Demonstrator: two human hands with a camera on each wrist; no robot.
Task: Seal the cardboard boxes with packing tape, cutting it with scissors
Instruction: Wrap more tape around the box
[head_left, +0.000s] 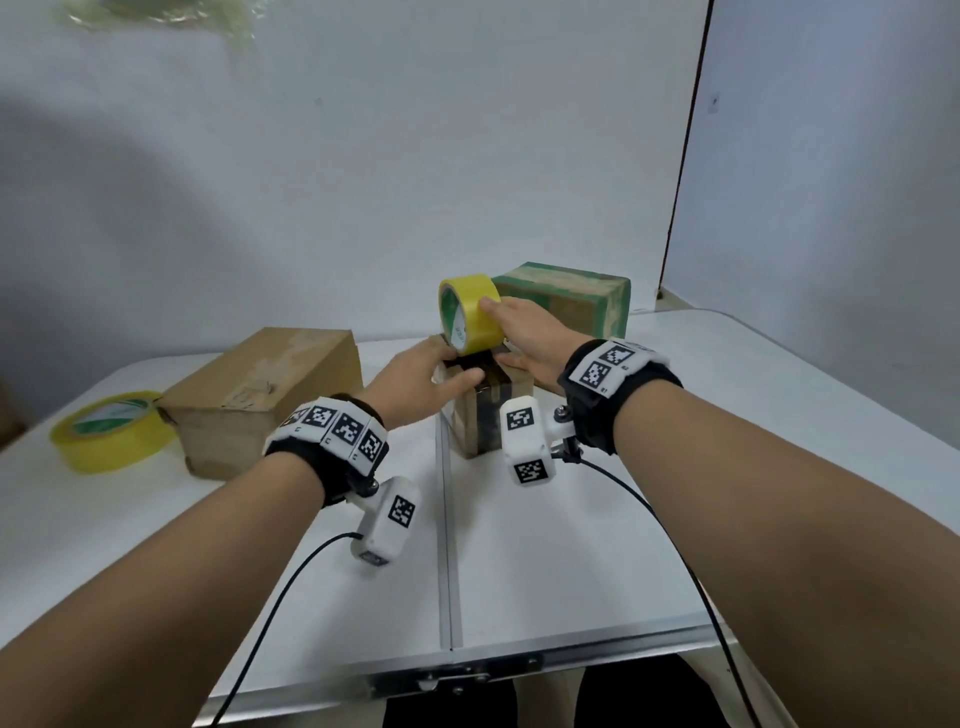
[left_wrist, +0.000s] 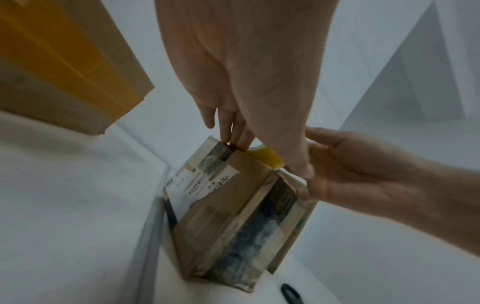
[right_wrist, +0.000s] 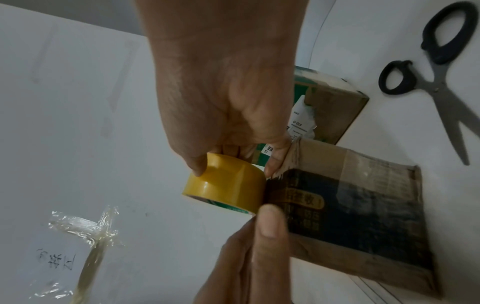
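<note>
- Right hand (head_left: 527, 332) grips the yellow packing tape roll (head_left: 470, 310), fingers curled over its rim, thumb down beside the box edge; roll stands on edge on top of the small cardboard box (head_left: 491, 410).
- Left hand (head_left: 421, 375) lies on the near top of that box, fingers fairly straight, thumb (right_wrist: 270, 221) pressing at the spot where roll meets box top.
- Small box stands upright mid-table on the white folding table (head_left: 571, 571), dark printed band across it.
- Scissors (right_wrist: 439, 82) lie flat on the table near the box, blades apart, untouched.
- Plain brown box (head_left: 265, 400) left; green-edged box (head_left: 566, 299) behind.
- Second tape roll (head_left: 111, 431) lies flat at far left, touching the brown box.
</note>
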